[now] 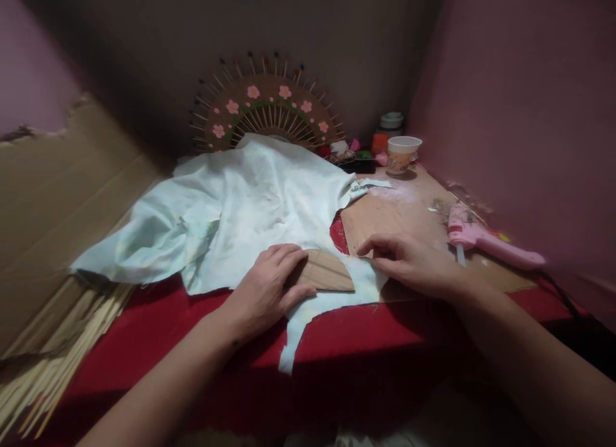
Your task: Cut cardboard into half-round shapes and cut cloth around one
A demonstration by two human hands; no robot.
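A half-round piece of brown cardboard (330, 271) lies flat on the pale mint cloth (269, 193), its straight edge towards me. My left hand (269, 283) grips the cardboard's left end, thumb on the near side and fingers on the far side. Thumb and forefinger of my right hand (407, 261) pinch the edge of the cloth just right of the cardboard. A narrow strip of the cloth hangs towards me over the red table cover (356, 344). The rest of it spreads in folds to the back and left.
At the right lies a pink glue gun (491, 238) on a brown board (399, 213). A paper cup (402, 155) stands behind it. A fan-shaped stick decoration with pink flowers (269, 101) leans at the back. Thin wooden sticks (72, 351) and a large cardboard sheet (62, 222) are left.
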